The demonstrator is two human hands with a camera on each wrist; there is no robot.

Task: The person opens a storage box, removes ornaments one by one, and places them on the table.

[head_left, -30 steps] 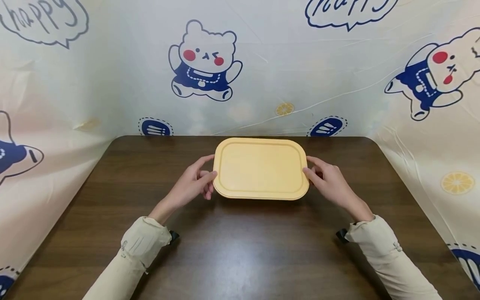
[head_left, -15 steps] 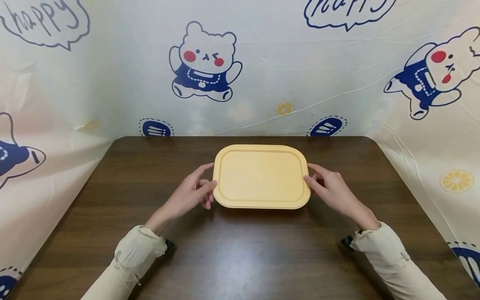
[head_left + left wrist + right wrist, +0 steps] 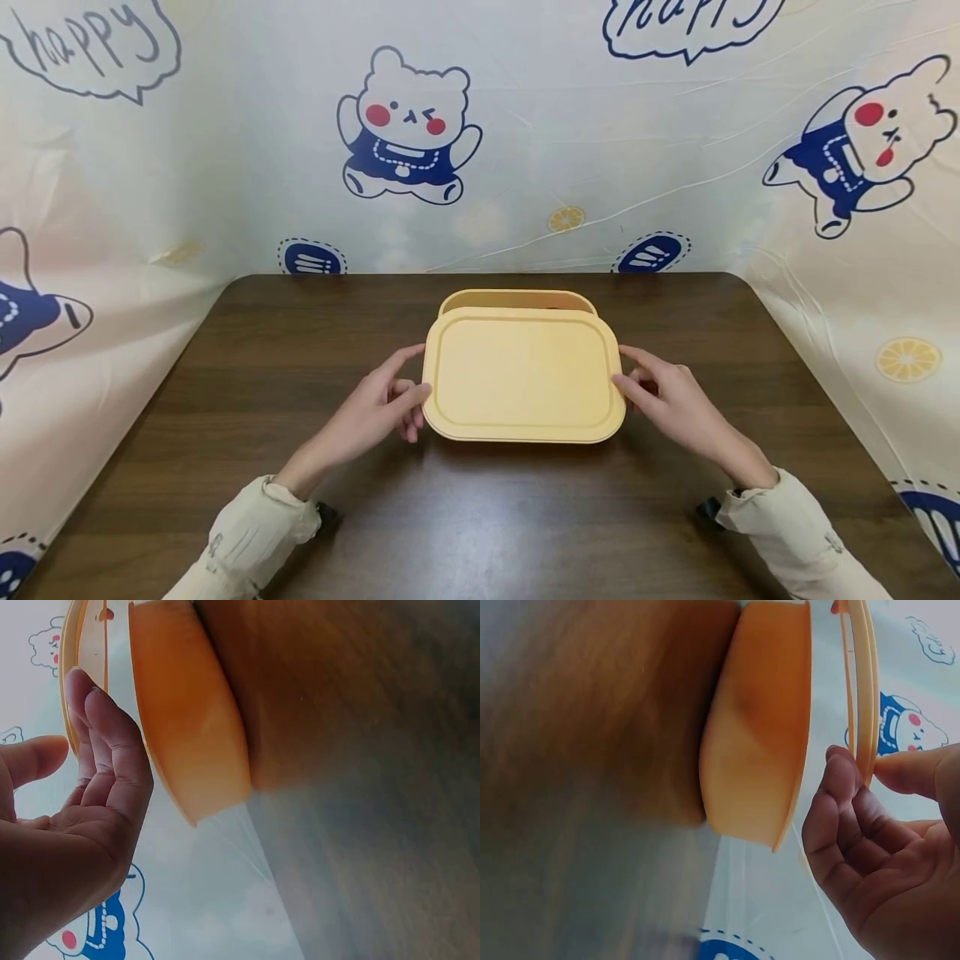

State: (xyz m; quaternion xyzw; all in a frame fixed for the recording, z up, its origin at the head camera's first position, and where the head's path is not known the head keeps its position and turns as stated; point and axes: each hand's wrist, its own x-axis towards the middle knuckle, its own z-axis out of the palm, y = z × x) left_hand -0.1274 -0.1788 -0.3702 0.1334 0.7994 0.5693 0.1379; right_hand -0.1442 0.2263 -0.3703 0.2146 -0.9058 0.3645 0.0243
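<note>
A pale yellow rounded-rectangle lid [image 3: 523, 375] is held level between both hands, raised above a matching yellow box [image 3: 517, 298]. My left hand [image 3: 375, 408] pinches the lid's left edge between thumb and fingers; my right hand [image 3: 675, 400] pinches the right edge the same way. Behind the lid, the box's back rim and inner wall show, while the rest of it is covered in the head view. From the left wrist view, the box [image 3: 187, 712] stands on the table with a gap between its rim and the lid [image 3: 71, 645]. The right wrist view shows that same gap.
The dark wooden table [image 3: 480, 517] carries the box near its back edge. A patterned cloth [image 3: 570, 125] with cartoon bears hangs behind the table and along both sides.
Both hands have drawn the lid toward the person, off the box's back part. The box's back rim and inner wall, hidden before, now show.
</note>
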